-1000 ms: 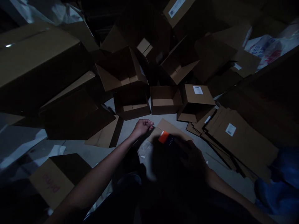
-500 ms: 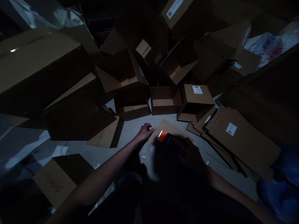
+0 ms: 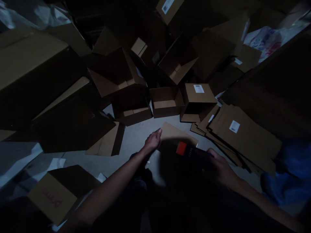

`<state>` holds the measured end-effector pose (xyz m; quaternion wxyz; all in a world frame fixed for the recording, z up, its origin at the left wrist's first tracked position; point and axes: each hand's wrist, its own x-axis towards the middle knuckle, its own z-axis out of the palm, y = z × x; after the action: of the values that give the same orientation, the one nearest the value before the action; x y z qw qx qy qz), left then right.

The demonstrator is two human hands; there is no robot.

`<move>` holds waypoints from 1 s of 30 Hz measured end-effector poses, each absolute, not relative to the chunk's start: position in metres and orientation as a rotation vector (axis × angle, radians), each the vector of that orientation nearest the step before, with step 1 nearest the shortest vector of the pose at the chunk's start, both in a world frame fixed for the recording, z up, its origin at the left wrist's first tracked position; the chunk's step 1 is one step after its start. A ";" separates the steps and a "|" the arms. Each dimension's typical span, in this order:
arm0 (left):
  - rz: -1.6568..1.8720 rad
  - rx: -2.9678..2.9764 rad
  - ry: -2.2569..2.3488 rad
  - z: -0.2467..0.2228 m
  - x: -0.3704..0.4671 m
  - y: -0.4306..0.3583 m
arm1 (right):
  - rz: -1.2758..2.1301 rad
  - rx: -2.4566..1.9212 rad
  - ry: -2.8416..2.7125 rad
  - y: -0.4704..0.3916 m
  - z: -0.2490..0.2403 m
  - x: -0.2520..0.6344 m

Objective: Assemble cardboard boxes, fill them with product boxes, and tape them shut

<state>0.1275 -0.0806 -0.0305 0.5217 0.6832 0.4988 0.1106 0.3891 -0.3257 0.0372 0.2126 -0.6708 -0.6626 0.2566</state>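
My left hand (image 3: 153,140) is closed at the left edge of a flat piece of cardboard (image 3: 173,132), its thumb and fingers pressed together on that edge. In my right hand (image 3: 218,163) is a dark handheld tool (image 3: 196,154) with a red-orange front end, held over the right part of the cardboard. Shadow covers the lower part of the cardboard and much of the tool's body.
Open boxes (image 3: 167,103) stand in an arc beyond my hands. Flattened cardboard (image 3: 245,136) with a white label is stacked at right, near blue fabric (image 3: 291,171). A box with red writing (image 3: 53,197) sits at lower left.
The tool in my right hand has moved right, away from my left hand, and its bright front glow has dimmed. My left hand's fingers have closed at the cardboard edge. The view has shifted slightly.
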 end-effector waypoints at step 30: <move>0.181 2.604 0.410 0.005 0.194 -0.185 | 0.618 -2.294 -1.833 -0.392 -0.006 0.425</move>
<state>0.1938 -0.1852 0.0048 0.2472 0.9549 0.1504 0.0663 0.4253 -0.3925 -0.0063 0.0704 -0.7626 -0.6094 0.2054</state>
